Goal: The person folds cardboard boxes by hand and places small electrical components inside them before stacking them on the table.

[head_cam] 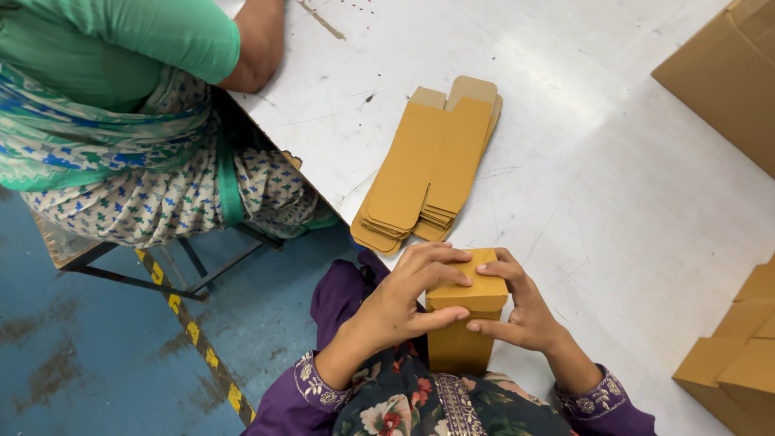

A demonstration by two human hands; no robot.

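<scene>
- Brown cardboard box [464,319] stood upright at the near edge of the white surface [565,178], held between both hands.
- Left hand [404,303]: grip closed on the box, fingers across its top flap.
- Right hand [525,311]: grip closed on the box's right side.
- Stack of flat box blanks [428,169] lay just beyond.
- Co-worker in a green sleeve [161,32] sat at the left.

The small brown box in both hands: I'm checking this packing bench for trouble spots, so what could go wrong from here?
The stack of flat blanks overhangs the white table edge and could slide off. The left hand and right hand press the small brown box from above, which might crease it. A co-worker's arm rests close by and may bump things.
</scene>
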